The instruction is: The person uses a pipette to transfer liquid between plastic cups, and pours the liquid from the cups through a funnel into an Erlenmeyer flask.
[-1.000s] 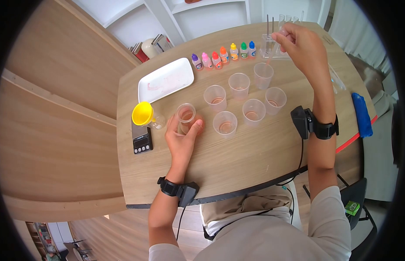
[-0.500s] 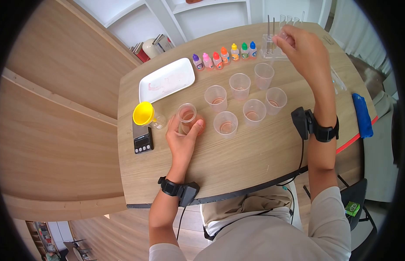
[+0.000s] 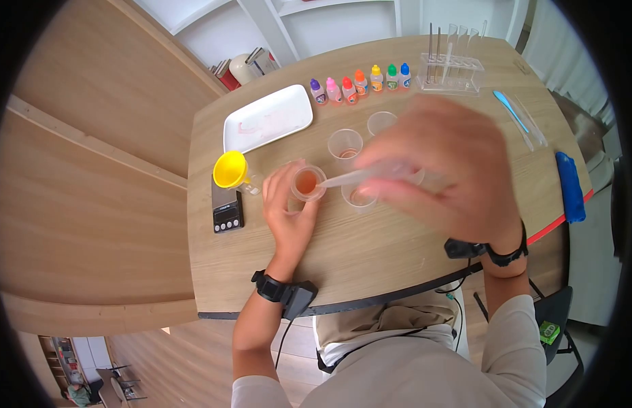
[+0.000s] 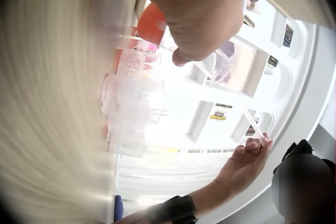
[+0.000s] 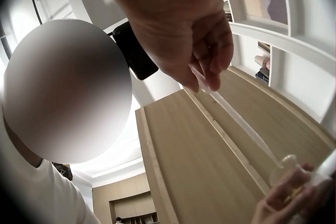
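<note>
In the head view my left hand (image 3: 289,214) grips a clear plastic cup (image 3: 308,182) of orange-red liquid, thumb on its near right side. My right hand (image 3: 445,170), blurred, pinches a translucent dropper pipette (image 3: 343,179), whose tip points down-left at the cup's rim. The right wrist view has the pipette (image 5: 244,119) slanting from fingers and thumb toward the cup's mouth (image 5: 286,165). Orange colour shows through the cup (image 4: 153,24) in the left wrist view. Other clear cups (image 3: 345,144) stand behind and beside the right hand, which partly hides them.
Dropper bottles (image 3: 349,90) with coloured caps line up at the back by a white tray (image 3: 234,139). A yellow funnel (image 3: 230,170) and small black scale (image 3: 227,219) lie left. Back right stands a test tube rack (image 3: 450,81); a blue-tipped stick (image 3: 512,112) lies nearby.
My right hand has come from beside the test tube rack, forward and left, bringing the pipette to the cup. My left hand keeps its hold, and the held cup's mouth sits slightly farther right.
</note>
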